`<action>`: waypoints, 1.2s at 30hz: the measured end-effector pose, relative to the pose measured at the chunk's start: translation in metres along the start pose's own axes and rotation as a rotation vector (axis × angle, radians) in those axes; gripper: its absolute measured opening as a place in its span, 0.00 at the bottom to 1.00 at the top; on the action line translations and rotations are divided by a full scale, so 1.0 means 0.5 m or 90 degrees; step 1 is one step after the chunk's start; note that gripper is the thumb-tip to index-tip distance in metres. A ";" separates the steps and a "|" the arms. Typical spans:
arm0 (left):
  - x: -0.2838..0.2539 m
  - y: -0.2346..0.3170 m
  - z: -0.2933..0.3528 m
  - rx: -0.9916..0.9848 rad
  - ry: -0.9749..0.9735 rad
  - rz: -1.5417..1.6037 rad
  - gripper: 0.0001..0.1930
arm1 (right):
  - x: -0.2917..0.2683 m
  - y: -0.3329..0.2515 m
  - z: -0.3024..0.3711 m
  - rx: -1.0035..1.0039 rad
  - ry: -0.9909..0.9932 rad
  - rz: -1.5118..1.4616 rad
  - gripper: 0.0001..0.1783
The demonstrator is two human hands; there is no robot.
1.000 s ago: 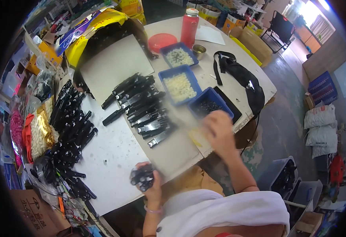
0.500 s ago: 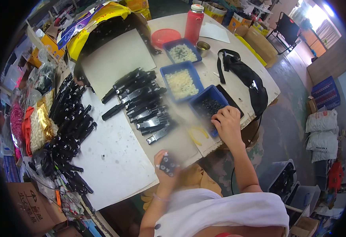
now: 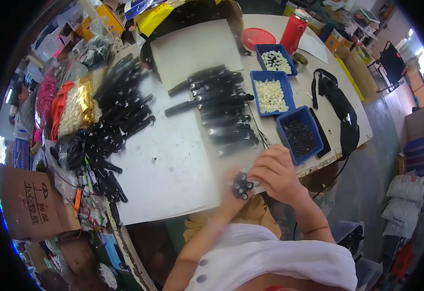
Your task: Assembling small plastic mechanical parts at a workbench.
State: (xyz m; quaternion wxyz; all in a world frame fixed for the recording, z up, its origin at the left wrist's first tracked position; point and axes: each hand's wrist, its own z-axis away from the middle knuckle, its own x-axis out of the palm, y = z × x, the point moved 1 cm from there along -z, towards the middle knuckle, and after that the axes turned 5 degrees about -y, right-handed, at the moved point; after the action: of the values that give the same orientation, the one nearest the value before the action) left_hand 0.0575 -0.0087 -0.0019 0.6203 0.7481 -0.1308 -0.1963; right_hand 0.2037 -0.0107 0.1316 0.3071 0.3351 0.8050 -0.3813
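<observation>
Our left hand has its grip clamped around a black bundle. Our right hand is beside it; whether that grip pinches anything, we cannot tell.

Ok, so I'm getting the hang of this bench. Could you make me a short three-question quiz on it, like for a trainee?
1. Dark pieces without pale ones among them lie in: A) the farthest blue tray; B) the middle blue tray; C) the nearest blue tray.

2. True or false: the right hand is reaching into a tray.

3. Fill in: the left hand holds a cluster of parts that are mostly ____ in colour.

Key: 1. C. 2. False; its fingertips are at the cluster. 3. Black.
</observation>
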 end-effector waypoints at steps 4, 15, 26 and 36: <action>-0.004 0.021 -0.011 -0.007 -0.021 0.062 0.31 | 0.015 -0.001 -0.018 -0.102 -0.077 0.079 0.09; 0.000 0.002 -0.007 0.099 0.043 -0.049 0.33 | 0.018 0.017 0.042 -0.151 -0.093 0.112 0.16; 0.000 -0.008 -0.008 0.073 -0.002 -0.043 0.31 | 0.020 0.014 0.024 -0.080 -0.100 0.075 0.14; 0.004 -0.012 -0.006 0.100 -0.001 -0.009 0.30 | 0.003 0.012 0.019 -0.086 -0.082 0.034 0.11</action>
State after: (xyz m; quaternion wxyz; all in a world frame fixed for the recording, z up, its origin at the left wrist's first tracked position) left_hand 0.0604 -0.0061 -0.0075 0.5582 0.7952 -0.1411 -0.1901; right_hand 0.2098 -0.0150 0.1229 0.3903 0.3097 0.7983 -0.3383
